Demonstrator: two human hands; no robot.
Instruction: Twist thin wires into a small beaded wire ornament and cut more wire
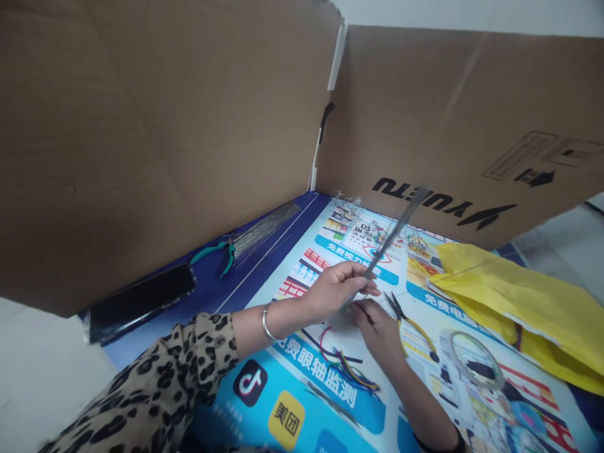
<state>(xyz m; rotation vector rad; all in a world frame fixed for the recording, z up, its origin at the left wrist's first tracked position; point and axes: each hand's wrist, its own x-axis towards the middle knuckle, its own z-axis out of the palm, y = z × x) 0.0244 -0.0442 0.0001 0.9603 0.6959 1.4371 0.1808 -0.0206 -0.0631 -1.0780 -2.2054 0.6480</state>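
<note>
My left hand (340, 287) is closed around a long, slim bundle of grey wires (396, 229), which slants up and to the right and is blurred toward its top. Just below it, my right hand (377, 328) has its fingertips pinched together close to the bundle's lower end; what is between them is too small to make out. Yellow-handled pliers (415, 330) lie just right of my right hand. Several coloured wires (352, 370) lie below the hands, with a few thin dark wires (330, 402) nearer to me.
Cardboard walls (165, 126) enclose the left and back. By the left wall are teal-handled pliers (229, 259), loose metal wires (264, 233) and a black phone (141, 303). A yellow bag (523, 302) and a tape roll (476, 360) lie right on the printed sheet (264, 302).
</note>
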